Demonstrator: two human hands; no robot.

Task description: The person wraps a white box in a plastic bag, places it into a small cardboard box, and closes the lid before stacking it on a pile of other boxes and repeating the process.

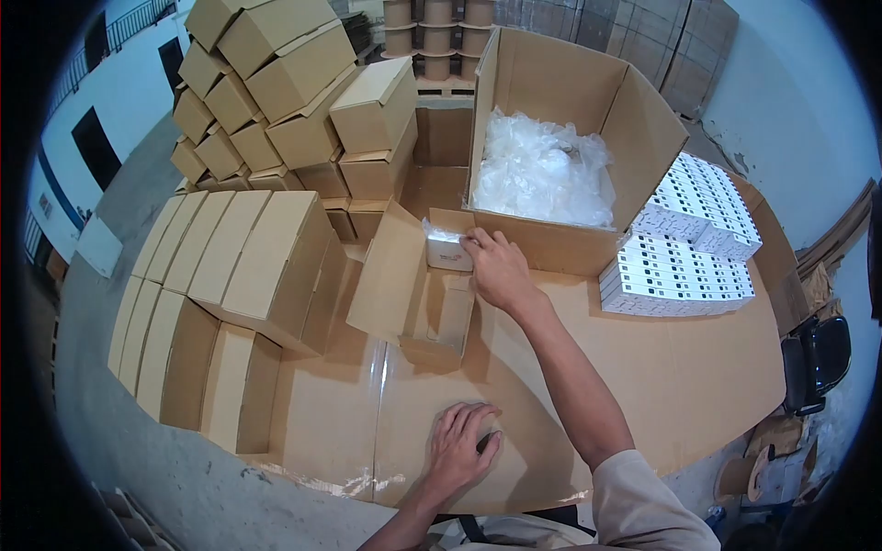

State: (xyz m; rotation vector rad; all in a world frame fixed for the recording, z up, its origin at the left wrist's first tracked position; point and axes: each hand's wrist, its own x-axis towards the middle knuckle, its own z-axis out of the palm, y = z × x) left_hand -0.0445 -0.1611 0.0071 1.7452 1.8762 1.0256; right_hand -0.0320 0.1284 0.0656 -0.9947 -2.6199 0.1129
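An open cardboard carton [439, 352] stands on the table in front of me, its long lid flap [387, 275] leaning out to the left. Inside its far end is a small white box [447, 253] with clear plastic at its upper left. My right hand [497, 266] reaches over the carton's right wall, fingers closed on the white box's right edge. Nearer to me, my left hand [462, 448] rests on the cardboard-covered tabletop [413, 418]. Its fingers are bent and the thumb stands apart, with a dark shadow between them and nothing visible held.
A large carton [551, 241] full of clear plastic bags [542, 170] stands behind. White boxes [675, 275] are stacked at the right. Closed brown cartons [234, 248] line the left side, and more [299, 83] are piled behind them. A black chair [816, 363] stands beyond the right edge.
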